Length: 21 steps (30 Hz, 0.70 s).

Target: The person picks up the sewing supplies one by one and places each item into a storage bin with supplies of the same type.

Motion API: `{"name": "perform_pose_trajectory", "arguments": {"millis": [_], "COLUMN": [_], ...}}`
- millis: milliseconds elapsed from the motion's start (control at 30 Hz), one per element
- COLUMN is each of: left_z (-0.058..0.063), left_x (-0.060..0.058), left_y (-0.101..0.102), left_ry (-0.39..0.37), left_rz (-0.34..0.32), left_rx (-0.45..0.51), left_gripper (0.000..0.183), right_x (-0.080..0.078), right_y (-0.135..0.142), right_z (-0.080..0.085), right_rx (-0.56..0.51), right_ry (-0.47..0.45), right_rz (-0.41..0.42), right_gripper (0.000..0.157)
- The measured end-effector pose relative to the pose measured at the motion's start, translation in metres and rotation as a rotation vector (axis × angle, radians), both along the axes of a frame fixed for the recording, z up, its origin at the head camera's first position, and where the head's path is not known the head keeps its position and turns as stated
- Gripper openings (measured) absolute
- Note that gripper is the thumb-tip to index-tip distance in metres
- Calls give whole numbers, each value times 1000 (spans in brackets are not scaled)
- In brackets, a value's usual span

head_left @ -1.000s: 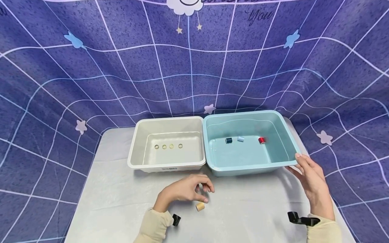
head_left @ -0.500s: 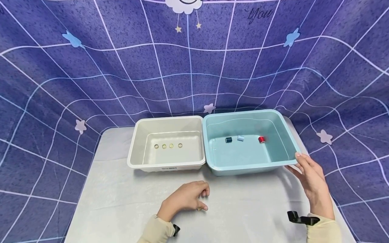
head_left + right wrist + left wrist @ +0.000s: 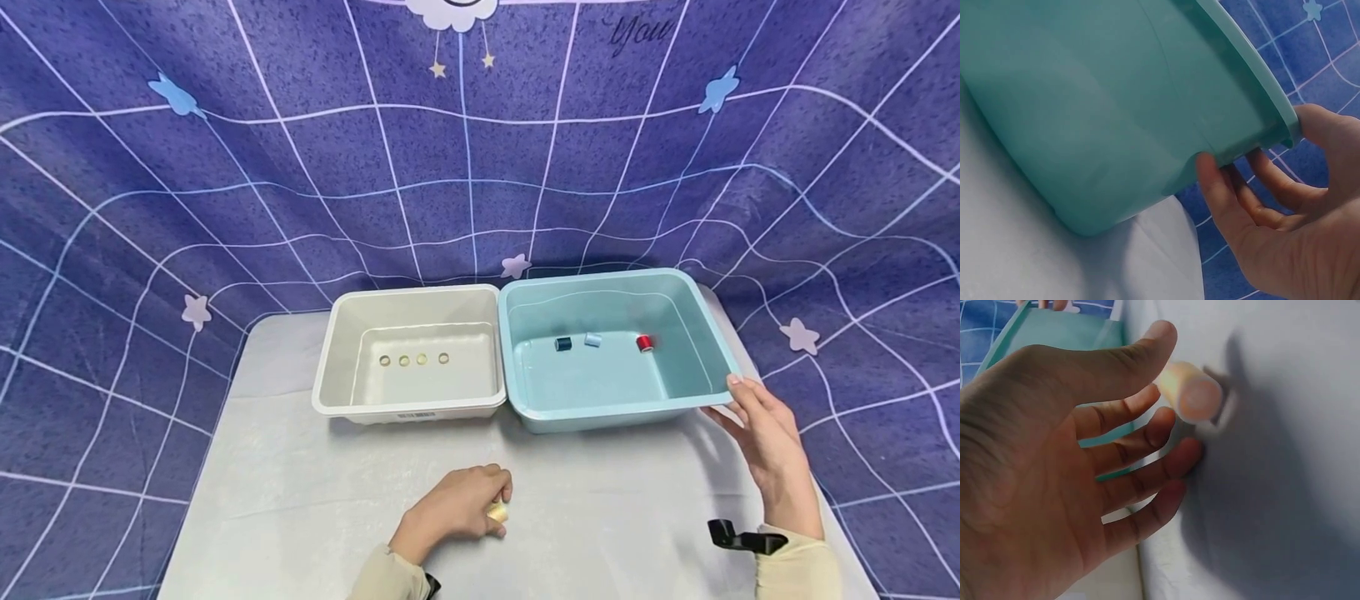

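In the head view my left hand [image 3: 467, 502] is low over the table, thumb and index finger pinching a pale yellow thread spool [image 3: 497, 512]. The left wrist view has the spool [image 3: 1192, 394] tilted just past the thumb and index fingertips, one round end showing, while the other fingers stay loosely bent. My right hand [image 3: 772, 446] grips the near right corner of the light blue bin [image 3: 600, 412], thumb on the rim and fingers beneath it, as the right wrist view also shows. Inside that bin lie a dark blue spool [image 3: 563, 343], a light blue spool [image 3: 592, 339] and a red spool [image 3: 645, 342].
A white bin [image 3: 408, 408] stands at the left, right against the blue one. Several small yellowish rings [image 3: 404, 361] lie in a row on its floor. The pale table [image 3: 300, 500] reaches back to a purple-blue patterned cloth [image 3: 465, 167].
My left hand has come down and toward me, its thumb and index finger closing around the yellow spool that lay on the table. My right hand keeps its hold on the blue bin.
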<state>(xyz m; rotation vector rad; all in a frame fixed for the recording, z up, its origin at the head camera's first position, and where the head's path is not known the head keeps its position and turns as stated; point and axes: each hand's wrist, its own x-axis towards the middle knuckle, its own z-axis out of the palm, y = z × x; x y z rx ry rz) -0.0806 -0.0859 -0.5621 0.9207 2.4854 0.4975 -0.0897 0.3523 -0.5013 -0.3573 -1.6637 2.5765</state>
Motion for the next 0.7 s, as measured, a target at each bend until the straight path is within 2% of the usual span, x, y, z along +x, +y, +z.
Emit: {"name": "perform_pose_trajectory", "arguments": {"millis": [300,467,567,700], "left_z": [-9,-11,-11,-9], "left_x": [6,9,10,9], "left_y": [-3,-3,-4,-5], "left_ry": [72,140,171,167], "left_rz": [-31,-70,-92,-118], "left_rx": [-46,-68,-59,-28], "left_gripper": [40,30,24,21], "right_x": [-1,-1,-1,-1], "right_y": [0,0,-1,-1], "right_z": [0,0,0,0], "right_rx": [-6,-13,-14,-11], "right_ry": [-8,-7,-7,-13], "right_rz": [-13,-10,-13,-16], "right_gripper": [20,20,20,19]}}
